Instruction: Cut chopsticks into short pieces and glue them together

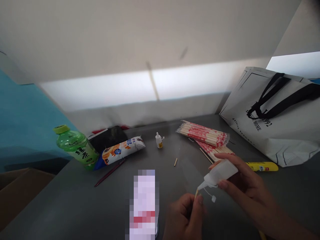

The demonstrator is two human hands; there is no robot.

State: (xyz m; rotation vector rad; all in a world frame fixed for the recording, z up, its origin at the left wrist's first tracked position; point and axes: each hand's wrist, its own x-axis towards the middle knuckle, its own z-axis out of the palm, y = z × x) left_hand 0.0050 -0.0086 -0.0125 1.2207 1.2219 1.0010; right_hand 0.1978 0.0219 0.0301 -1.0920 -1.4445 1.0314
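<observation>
My left hand [186, 216] pinches a short wooden stick [196, 192] upright between thumb and forefinger. Above it, my right hand [246, 190] grips a translucent white squeeze bottle [221, 173], tilted so its nozzle touches or nearly touches the top of the stick. The bottle's small cap [213, 199] dangles on a strap. Another short stick piece [175, 162] lies on the grey table [165, 160] beyond my left hand. A small white glue bottle [159, 140] with a yellow label stands farther back.
Packs of wooden sticks [202, 133] lie at the back right, before a white shopping bag [272, 116]. A yellow tube-like item [265, 166] rests beside my right hand. Leftward are a green tea bottle [77, 146], a snack packet [122, 151], a dark red pen [110, 172] and a blurred-out pale object [143, 200].
</observation>
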